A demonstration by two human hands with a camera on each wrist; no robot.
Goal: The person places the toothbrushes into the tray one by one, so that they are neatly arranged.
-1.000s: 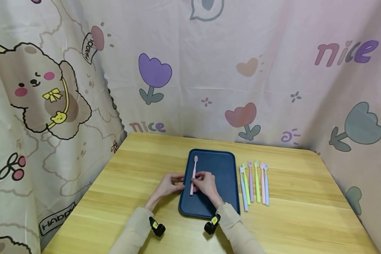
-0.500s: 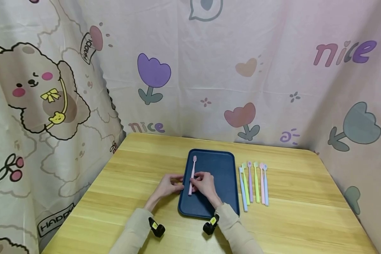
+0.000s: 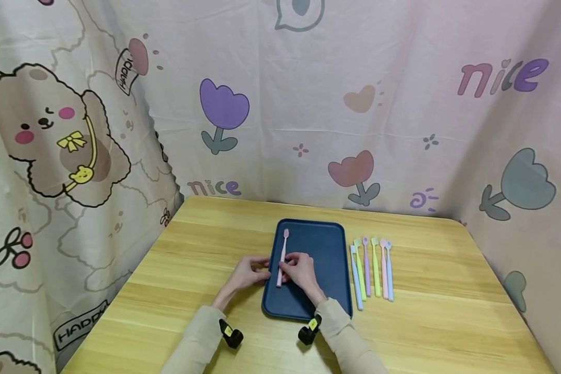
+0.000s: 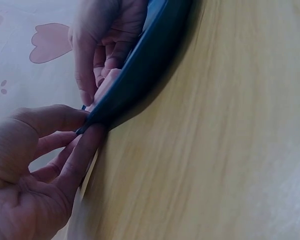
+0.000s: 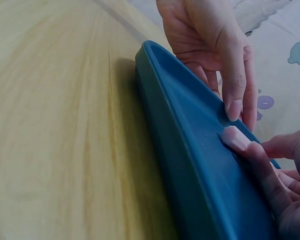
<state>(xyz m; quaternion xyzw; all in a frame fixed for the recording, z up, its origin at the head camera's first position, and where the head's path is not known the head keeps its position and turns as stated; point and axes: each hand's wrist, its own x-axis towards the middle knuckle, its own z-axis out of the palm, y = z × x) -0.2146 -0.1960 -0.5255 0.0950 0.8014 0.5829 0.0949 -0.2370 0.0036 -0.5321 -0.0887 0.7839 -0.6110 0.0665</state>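
Both hands unmoved — right hand (image 3: 301, 270) still pinches pink toothbrush (image 3: 282, 258).

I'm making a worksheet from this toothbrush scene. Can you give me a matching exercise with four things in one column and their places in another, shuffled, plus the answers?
Things:
1. pink toothbrush
2. blue tray
3. row of toothbrushes
4. left hand

Places:
A. on the table, just right of the tray
B. at the tray's left rim
C. in the middle of the wooden table
D. lying in the tray near its left side, its lower end at the right hand

Pairs: 1-D, 2-C, 3-A, 4-B
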